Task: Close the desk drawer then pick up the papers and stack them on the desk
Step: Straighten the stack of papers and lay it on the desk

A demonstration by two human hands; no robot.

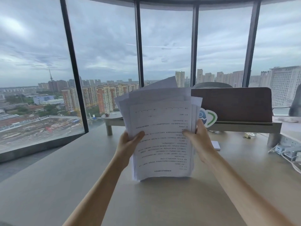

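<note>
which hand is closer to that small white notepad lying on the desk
Right. The right hand grips the papers just left of the notepad; the left hand holds their far edge.

Drawer unseen; papers (160,136) text illegible

Both forearms bare; no sleeves, hands (130,141) ungloved.

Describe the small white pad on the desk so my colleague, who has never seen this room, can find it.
Start from the wide pale wooden desk under the windows, then find the grey raised shelf along its back. The small white square notepad lies flat just before that shelf, right of the right hand. Unlike the printed papers held upright, it is blank and untouched.
</note>
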